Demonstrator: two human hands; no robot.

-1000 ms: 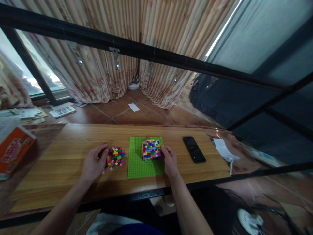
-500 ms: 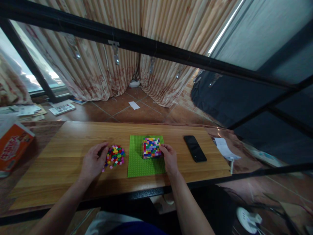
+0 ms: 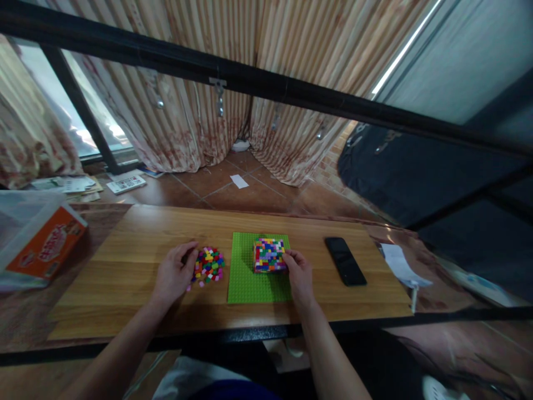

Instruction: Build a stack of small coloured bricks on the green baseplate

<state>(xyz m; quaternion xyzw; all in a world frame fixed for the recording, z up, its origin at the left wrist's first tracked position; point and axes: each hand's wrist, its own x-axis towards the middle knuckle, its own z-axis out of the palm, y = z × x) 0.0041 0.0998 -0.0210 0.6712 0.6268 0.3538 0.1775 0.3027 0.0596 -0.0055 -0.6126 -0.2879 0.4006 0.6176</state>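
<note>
A green baseplate lies on the wooden table. At its far right corner stands a block of many-coloured small bricks. My right hand rests against the block's right side, with its fingers curled onto it. Left of the baseplate lies a heap of loose coloured bricks. My left hand sits at the heap's left edge, fingers bent and touching the bricks; whether it holds one is hidden.
A black phone lies right of the baseplate. White paper sits at the table's right end. An orange box in a clear bag stands at the left. A black frame bar and curtains cross behind.
The view has shifted, so everything sits a little further right in the picture. Both hands keep their places at the heap and the block.
</note>
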